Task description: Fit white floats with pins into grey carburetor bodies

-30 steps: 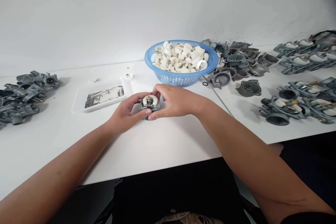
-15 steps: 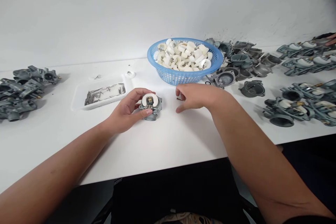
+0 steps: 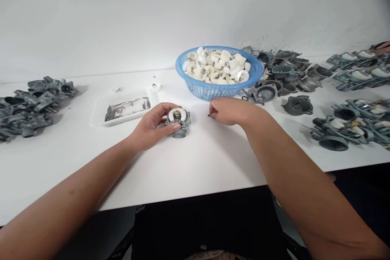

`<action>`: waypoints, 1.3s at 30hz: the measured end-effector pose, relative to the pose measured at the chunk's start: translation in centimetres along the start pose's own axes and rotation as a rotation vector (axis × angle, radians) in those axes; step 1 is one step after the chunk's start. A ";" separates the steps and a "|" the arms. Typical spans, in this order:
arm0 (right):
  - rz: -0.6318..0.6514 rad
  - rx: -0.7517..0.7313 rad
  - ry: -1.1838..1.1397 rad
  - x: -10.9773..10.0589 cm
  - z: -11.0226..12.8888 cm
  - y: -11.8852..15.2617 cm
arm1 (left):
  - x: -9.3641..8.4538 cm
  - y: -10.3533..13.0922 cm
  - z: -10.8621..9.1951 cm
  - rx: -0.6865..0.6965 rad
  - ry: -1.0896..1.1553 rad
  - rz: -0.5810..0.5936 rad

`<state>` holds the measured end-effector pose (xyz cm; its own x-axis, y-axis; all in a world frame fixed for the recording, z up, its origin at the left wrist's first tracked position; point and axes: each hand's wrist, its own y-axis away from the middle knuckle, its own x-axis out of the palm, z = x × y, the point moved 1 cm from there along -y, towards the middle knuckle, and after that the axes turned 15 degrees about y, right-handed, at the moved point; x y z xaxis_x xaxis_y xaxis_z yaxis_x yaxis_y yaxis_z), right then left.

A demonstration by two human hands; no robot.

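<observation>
My left hand is closed around a grey metal carburetor body on the white table. A white horseshoe-shaped float sits on top of it, with a brass part in its gap and my thumb at its near edge. To the right of the carburetor and apart from it, my right hand is low over the table with thumb and fingers pinched together. The dark end of a small thin pin sticks out from these fingertips; the rest of it is hidden.
A blue basket heaped with white floats stands behind my hands. At left is a white tray of thin metal pins, with piled carburetor bodies beyond. Float bowls and more carburetors fill the right side.
The thumb and fingers of my right hand have closed together on the small pin. My left hand still holds the carburetor, and the whole view has shifted slightly.
</observation>
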<state>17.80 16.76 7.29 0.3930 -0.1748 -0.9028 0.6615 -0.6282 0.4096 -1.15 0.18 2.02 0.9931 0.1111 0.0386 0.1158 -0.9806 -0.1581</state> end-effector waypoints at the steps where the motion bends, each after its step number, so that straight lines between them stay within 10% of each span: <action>1: -0.002 -0.012 -0.006 0.0 0.0 0.0 | 0.0 0.0 0.0 -0.009 0.002 -0.008; 13: -0.123 -0.061 -0.022 -0.1 2.1 -0.2 | 0.4 -0.6 0.1 -0.060 0.015 -0.056; 18: -0.449 -0.117 -0.293 -1.4 2.8 1.2 | 0.7 -0.6 0.0 -0.058 0.059 -0.056; 23: -0.605 -0.348 -0.454 -4.2 6.2 2.5 | 0.7 -0.4 0.3 -0.100 0.029 -0.056; 27: -0.739 -0.448 -0.261 -8.5 11.1 -1.4 | 0.1 -0.6 0.5 -0.133 0.033 -0.062; 33: -0.293 -0.456 0.501 -10.9 17.9 -9.8 | -0.4 -1.0 0.7 -0.111 0.014 -0.053; 39: -0.226 -0.453 0.639 -9.8 19.4 -11.3 | -0.7 -1.4 0.9 -0.064 0.054 0.004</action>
<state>-5.89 10.84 8.96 0.4173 0.4719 -0.7766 0.9087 -0.2053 0.3634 -2.00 1.61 1.28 0.9908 0.1001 0.0911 0.1087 -0.9895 -0.0951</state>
